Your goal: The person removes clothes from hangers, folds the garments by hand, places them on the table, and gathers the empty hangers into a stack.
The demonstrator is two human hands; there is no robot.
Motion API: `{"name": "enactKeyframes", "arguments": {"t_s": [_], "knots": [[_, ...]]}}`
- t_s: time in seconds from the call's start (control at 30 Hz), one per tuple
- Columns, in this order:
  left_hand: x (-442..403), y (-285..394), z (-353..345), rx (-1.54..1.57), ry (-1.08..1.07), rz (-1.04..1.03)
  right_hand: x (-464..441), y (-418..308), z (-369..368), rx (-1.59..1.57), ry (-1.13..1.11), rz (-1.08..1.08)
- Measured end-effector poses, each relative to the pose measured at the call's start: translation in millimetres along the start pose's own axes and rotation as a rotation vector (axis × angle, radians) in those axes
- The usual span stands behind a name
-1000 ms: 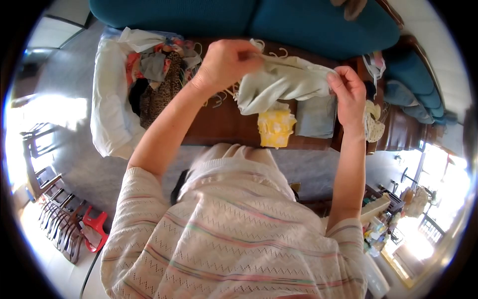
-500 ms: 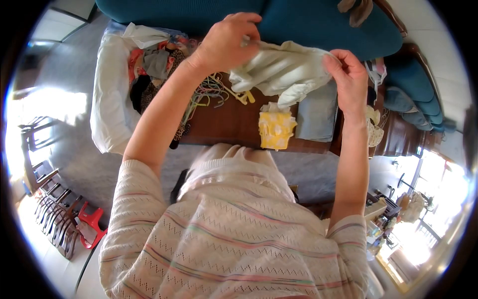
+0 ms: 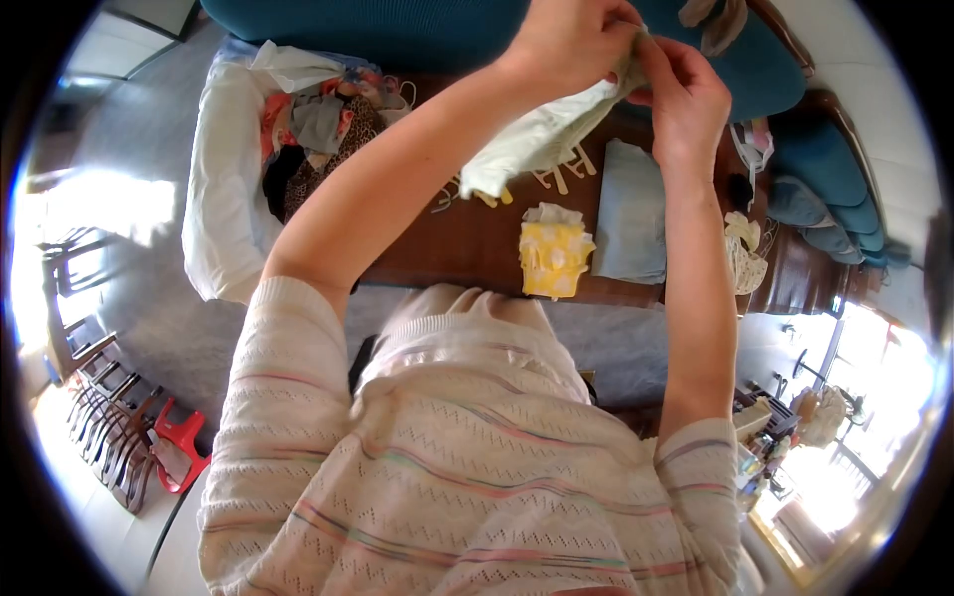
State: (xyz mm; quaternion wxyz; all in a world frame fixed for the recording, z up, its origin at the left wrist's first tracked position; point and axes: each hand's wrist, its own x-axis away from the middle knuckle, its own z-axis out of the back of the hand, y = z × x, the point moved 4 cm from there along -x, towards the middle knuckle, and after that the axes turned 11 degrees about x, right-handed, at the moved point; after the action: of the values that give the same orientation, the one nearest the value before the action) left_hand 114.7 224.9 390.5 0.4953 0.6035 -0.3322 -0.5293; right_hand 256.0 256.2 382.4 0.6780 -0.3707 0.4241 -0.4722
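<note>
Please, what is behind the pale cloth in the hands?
Past the lower edge of the pale cloth show what look like cream hangers, on a brown wooden surface. The cloth covers part of them, and whatever else lies behind it cannot be seen.

Teal cushions point(image 3: 388, 28) at top, 1 red plastic object point(image 3: 183, 429) at lower left

One left hand point(image 3: 574, 34) and one right hand point(image 3: 692, 104), one pale garment point(image 3: 542, 139) between them.
One table point(image 3: 452, 243) carries two neat folded pieces, one yellow cloth point(image 3: 555, 260) and one blue-grey cloth point(image 3: 632, 214). One white bag point(image 3: 221, 189) shows at least four clothes point(image 3: 316, 124), told apart by colour; their full number is hidden. Several hangers point(image 3: 561, 182), partly covered, defy an exact count. There is one red stool point(image 3: 186, 432).
</note>
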Motion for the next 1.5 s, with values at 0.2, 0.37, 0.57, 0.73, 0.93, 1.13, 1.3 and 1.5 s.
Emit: {"name": "enactKeyframes", "arguments": {"t_s": [0.2,0.37,0.57,0.73,0.93,1.13,1.3,1.5], "knots": [[-3,5,-8,-0.143,-0.038,-0.208,-3,-4,4,0.053,-0.104,-0.039],[3,12,-11,-0.087,-0.083,-0.361,-6,-11,12,-0.049,-0.36,0.02],[-4,18,-9,0.047,-0.241,-0.362,-15,-19,28,0.277,-0.296,0.235],[-4,35,-2,0.153,-0.386,-0.472,-8,-43,17,-0.036,-0.474,0.225],[-2,28,4,0.066,-0.407,-0.12,-11,-18,27,0.209,-0.579,0.048],[11,-3,-5,0.211,-0.487,-0.121,1,-13,36,0.117,-0.572,0.034],[34,-51,-5,0.077,-0.745,0.209,5,-4,56,-0.217,-0.64,-0.041],[64,-86,-6,0.213,-0.818,0.461,13,4,72,-0.45,-0.542,-0.139]]}}
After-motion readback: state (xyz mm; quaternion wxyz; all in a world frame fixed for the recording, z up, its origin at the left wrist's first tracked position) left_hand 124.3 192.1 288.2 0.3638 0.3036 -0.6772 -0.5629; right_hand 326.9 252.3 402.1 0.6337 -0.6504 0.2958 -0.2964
